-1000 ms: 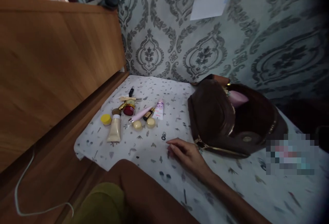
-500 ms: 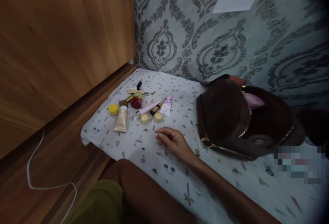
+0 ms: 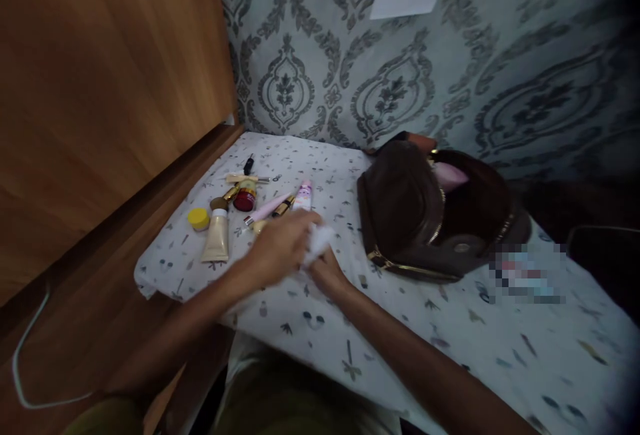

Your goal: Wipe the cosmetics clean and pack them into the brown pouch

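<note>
My left hand [image 3: 283,245] and my right hand [image 3: 327,274] meet over the patterned sheet [image 3: 270,308]. Between them is a crumpled white tissue or cloth [image 3: 318,240], its edges blurred; fingers of both hands close round it. Just beyond lie a pink-and-white tube [image 3: 303,195], a pink stick [image 3: 270,208] and a black-and-gold tube [image 3: 283,206]. A small cream-coloured jar [image 3: 259,226] is partly hidden by my left hand. To the left are a beige tube [image 3: 217,238], a brush, a yellow-lidded jar [image 3: 199,219] and a red jar [image 3: 245,197].
An open dark brown bag [image 3: 400,208] stands on the right, with something pink [image 3: 450,176] inside. A wooden cabinet [image 3: 110,55] rises at the left, a patterned wall behind. A white cable [image 3: 17,362] hangs at the lower left.
My left hand has come into view from the lower left and met my right hand. A white tissue or cloth now shows between them. The whole view has shifted.
</note>
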Available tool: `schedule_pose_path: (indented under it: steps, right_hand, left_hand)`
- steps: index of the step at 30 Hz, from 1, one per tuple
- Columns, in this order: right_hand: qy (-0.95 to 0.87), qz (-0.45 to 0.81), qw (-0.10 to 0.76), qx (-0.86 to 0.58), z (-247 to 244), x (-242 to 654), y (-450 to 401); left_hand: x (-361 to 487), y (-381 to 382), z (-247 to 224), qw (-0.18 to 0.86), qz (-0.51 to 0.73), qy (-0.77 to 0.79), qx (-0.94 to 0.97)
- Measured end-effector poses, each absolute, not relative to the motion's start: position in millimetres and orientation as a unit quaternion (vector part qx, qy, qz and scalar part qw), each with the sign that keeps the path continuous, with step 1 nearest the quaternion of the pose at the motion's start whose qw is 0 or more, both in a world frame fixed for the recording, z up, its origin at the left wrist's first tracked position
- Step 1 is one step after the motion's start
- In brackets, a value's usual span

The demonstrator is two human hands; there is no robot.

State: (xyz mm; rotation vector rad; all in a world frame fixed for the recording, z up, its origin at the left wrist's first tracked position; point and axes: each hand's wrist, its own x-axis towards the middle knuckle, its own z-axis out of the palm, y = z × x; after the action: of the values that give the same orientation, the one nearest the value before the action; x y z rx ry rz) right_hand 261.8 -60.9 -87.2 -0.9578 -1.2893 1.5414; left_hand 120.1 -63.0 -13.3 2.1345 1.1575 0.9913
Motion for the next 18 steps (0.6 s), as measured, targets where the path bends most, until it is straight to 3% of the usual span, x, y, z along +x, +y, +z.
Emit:
schedule_pose_path:
  steps: [3, 4, 6, 13, 18]
  right_hand:
    - [-0.504, 0.635, 0.457, -0.367, -85, 262, -61]
    - [-0.498, 0.642, 0.46, -0.359, -85, 262, -62]
    - [-0.488, 0.655, 0.46, -0.348, -84, 262, -63]
    - [-0.491, 0.66, 0.461, -0.333, -85, 262, -63]
    - [-0.488, 0.665, 0.474, -0.31, -88, 264, -62]
  left_hand:
    - [97, -30, -6, 0.17, 0.284, 0.53, 0.781]
    - [90, -21, -6, 0.099, 0.193, 0.589, 0.779]
    - [81, -7, -8, 0.06, 0.109, 0.616, 0.778]
    - [89, 24, -7, 0.075, -0.038, 0.607, 0.79]
    - [84, 41, 5, 0.109, -0.012, 0.595, 0.796]
